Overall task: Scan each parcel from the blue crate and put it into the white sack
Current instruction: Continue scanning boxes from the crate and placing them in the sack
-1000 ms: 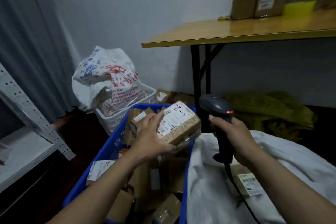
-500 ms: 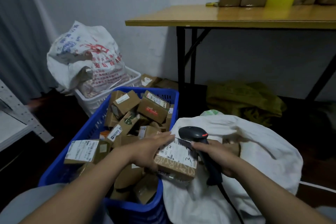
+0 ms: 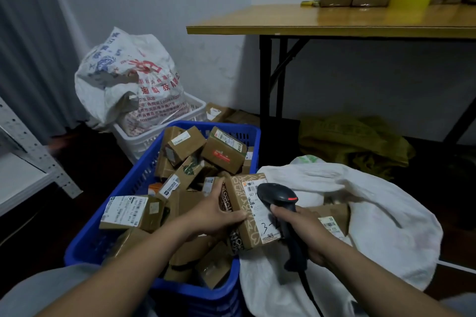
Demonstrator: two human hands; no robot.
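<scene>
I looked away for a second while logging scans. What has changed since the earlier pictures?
The left hand lowered the parcel from above the blue crate to its right edge, beside the white sack. The right hand brought the scanner down over the parcel's label. Unchanged: both grips hold, and the parcel is not yet in the sack.

A parcel sorting room: blue crate point(image 3: 123, 219) of labelled parcels point(image 3: 224, 152), metal shelving point(image 3: 31, 147).

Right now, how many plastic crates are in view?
2: the blue crate beside the white sack, and a white crate behind it holding a printed sack.
</scene>
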